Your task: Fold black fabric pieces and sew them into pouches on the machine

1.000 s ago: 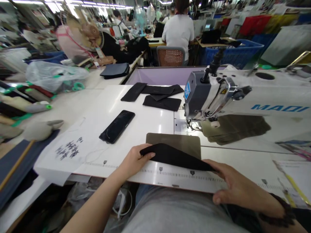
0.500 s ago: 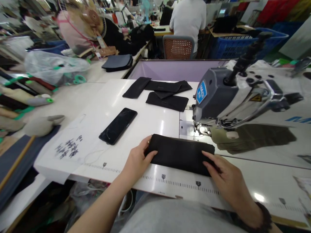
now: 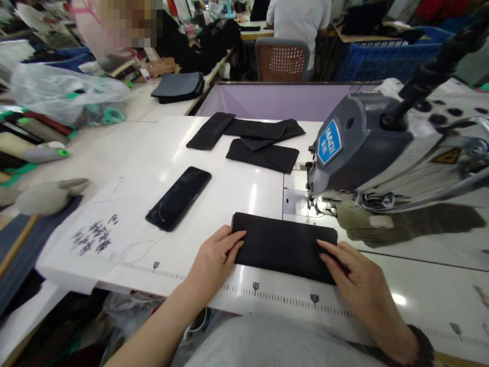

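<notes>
A flat black fabric piece (image 3: 280, 247) lies on the white sewing table (image 3: 244, 191), just in front of the machine's needle area. My left hand (image 3: 217, 255) pinches its left end between thumb and fingers. At the right end, my right hand (image 3: 353, 270) grips the edge with thumb and forefinger. The sewing machine (image 3: 355, 137) stands behind and to the right, its presser foot close to the fabric's far edge. Beyond it, several folded black pieces (image 3: 263, 155) lie in a loose, overlapping group.
A black phone (image 3: 179, 199) lies left of the hands, near a marked paper sheet (image 3: 95, 229). Olive fabric (image 3: 408, 224) lies under the machine arm. Thread cones and a plastic bag (image 3: 64, 97) are at the left. A person in white sits beyond.
The view has shifted, with the machine appearing larger. My left hand's thumb and fingers have come closer together on the left end of the black piece, which lies flatter.
</notes>
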`<control>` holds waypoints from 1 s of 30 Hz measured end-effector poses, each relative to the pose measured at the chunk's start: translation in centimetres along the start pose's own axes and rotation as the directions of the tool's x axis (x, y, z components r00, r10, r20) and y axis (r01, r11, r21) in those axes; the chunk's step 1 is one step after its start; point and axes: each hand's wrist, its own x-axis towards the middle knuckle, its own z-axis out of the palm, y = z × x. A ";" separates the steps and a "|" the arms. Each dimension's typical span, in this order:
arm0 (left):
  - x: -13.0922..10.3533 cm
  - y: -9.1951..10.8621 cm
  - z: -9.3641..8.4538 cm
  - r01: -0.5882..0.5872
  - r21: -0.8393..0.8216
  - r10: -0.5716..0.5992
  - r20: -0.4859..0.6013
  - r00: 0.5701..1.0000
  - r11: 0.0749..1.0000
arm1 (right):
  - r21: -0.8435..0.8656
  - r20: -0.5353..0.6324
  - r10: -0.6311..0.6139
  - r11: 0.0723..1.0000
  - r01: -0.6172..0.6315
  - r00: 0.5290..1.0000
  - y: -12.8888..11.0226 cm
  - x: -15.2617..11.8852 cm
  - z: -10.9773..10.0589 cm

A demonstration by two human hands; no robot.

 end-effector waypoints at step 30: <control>0.2 -0.5 -0.4 -0.026 0.045 0.025 0.041 0.999 0.999 | 0.100 0.134 0.172 0.977 -0.186 0.976 -0.5 0.6 -0.4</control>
